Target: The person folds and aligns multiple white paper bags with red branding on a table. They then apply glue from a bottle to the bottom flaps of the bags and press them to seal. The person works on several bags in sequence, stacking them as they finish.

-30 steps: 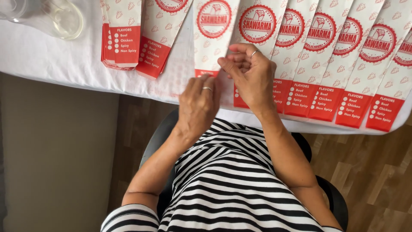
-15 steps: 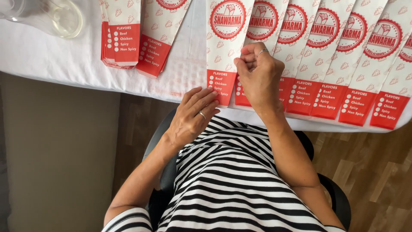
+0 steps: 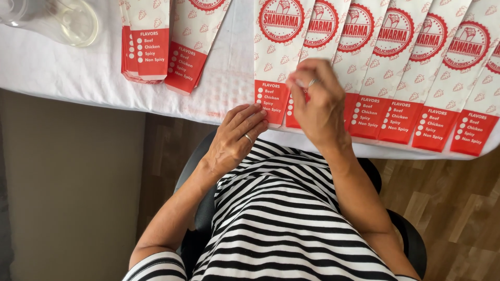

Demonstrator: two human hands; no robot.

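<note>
At the table's near edge, a red-and-white paper sleeve (image 3: pixel 275 57) is lying flat, first in a fanned row of sleeves (image 3: pixel 416 67). The left hand (image 3: pixel 237 138) is resting open, fingertips pressing the sleeve's red bottom end. The right hand (image 3: pixel 317 101) is hovering over the neighbouring sleeve, fingers pinched narrow on something too small to tell. Seemingly she is positioning it; placing needs a steady, precise touch. Further out, a white tablecloth (image 3: pixel 52 73) is covering the table, a clear plastic container (image 3: pixel 57 18) is sitting at the far left, and wooden flooring (image 3: pixel 458 208) is showing below.
</note>
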